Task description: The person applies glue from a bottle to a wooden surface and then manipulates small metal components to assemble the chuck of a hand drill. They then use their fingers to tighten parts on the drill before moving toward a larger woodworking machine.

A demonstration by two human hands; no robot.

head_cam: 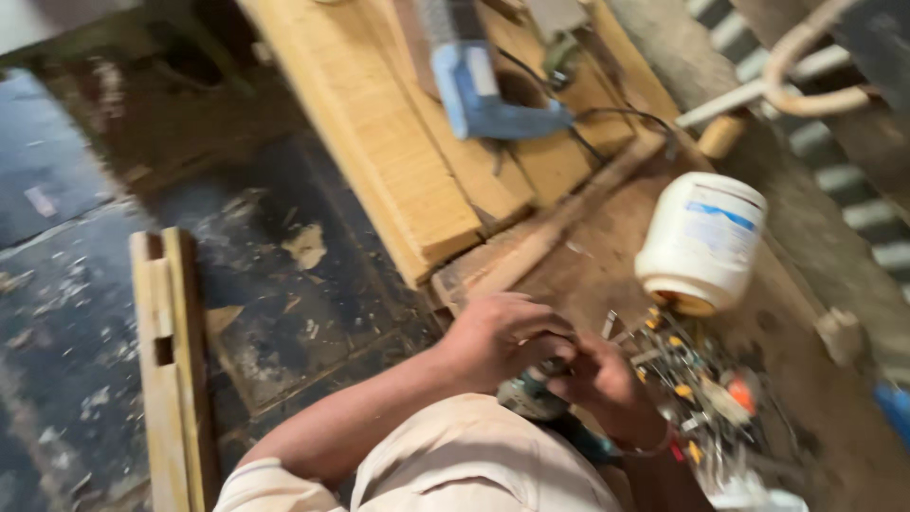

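Note:
My left hand and my right hand meet over a wooden surface, both closed around a small grey-green power tool. Most of the tool is hidden by my fingers and the blur. My left hand lies on top of it and my right hand grips it from the right side. A red band circles my right wrist. A heap of screws and small metal bits lies just right of my right hand.
A white plastic jar lies on its side beyond the heap. A blue power tool with a black cable rests on stacked wooden planks. A wooden rail with a slot stands at the left over a dark, chip-strewn floor.

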